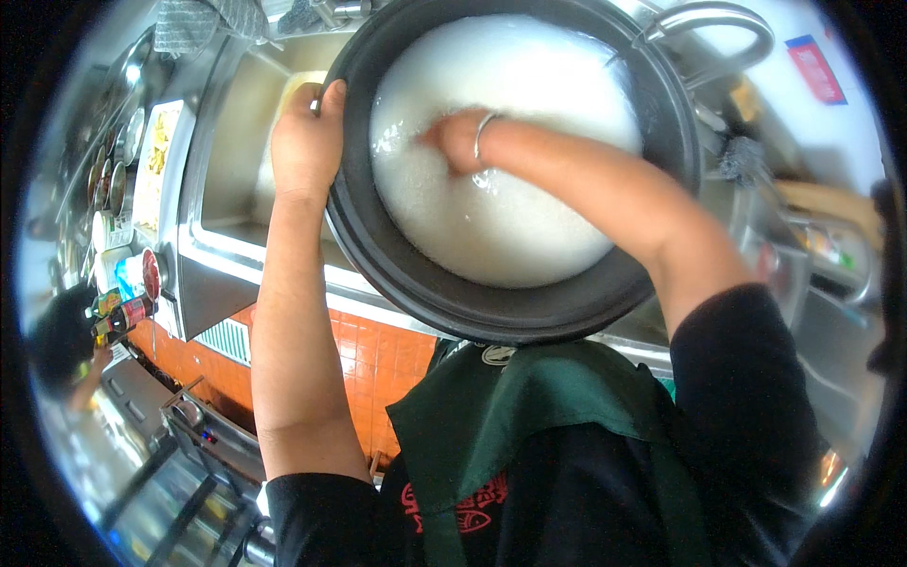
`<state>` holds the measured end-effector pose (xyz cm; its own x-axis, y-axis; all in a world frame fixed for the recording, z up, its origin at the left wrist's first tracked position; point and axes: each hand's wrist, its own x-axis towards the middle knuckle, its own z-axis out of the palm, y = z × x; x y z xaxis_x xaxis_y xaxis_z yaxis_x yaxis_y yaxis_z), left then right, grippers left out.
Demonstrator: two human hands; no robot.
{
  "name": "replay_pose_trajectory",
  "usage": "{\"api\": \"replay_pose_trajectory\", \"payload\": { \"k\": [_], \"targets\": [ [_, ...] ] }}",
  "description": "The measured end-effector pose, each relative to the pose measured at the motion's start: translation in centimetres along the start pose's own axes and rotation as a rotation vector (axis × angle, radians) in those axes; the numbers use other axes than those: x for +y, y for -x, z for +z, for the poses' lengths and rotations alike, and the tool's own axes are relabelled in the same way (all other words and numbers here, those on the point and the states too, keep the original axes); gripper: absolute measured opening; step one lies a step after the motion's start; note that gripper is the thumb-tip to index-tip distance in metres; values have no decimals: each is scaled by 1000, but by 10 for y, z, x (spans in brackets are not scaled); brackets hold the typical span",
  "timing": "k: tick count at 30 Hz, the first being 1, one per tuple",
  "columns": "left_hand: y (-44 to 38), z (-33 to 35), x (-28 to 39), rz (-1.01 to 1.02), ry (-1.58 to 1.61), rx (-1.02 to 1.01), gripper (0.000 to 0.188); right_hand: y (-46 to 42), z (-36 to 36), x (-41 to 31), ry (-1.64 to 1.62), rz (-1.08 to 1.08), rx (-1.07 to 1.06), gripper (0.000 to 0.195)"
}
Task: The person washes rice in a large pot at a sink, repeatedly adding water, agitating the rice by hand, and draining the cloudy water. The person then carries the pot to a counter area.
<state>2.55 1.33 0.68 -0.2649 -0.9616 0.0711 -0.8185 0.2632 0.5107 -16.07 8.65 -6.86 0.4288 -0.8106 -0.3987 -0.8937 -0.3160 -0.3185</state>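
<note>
A big round black pot (pixel 510 312) stands before me over a steel sink, its near rim against my green apron. Cloudy white water (pixel 524 227) fills much of it; pale grains seem to lie under the surface, though they are blurred. My left hand (pixel 310 138) grips the pot's left rim, thumb on top. My right hand (pixel 460 142), with a silver bangle (pixel 482 139) at the wrist, is partly sunk in the water left of the middle. Its fingers are hidden, so whether they hold anything does not show.
Left of the pot is a steel sink basin (pixel 237 156), then a white tray (pixel 159 166) of yellowish food pieces. Bottles (pixel 124 317) and tubs stand at the counter's end. A curved steel pipe (pixel 708 18) arches at upper right. Another person (pixel 60 347) is at far left.
</note>
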Motion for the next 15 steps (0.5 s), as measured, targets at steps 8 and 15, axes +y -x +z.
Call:
{"api": "replay_pose_trajectory", "payload": {
  "k": [8,15],
  "targets": [
    [0,0,11,-6,33,9,42,38,-15,84,90,469,44,56],
    [-8,8,0,1,27,15,47,102,-9,73,30,662,14,67]
  ]
}}
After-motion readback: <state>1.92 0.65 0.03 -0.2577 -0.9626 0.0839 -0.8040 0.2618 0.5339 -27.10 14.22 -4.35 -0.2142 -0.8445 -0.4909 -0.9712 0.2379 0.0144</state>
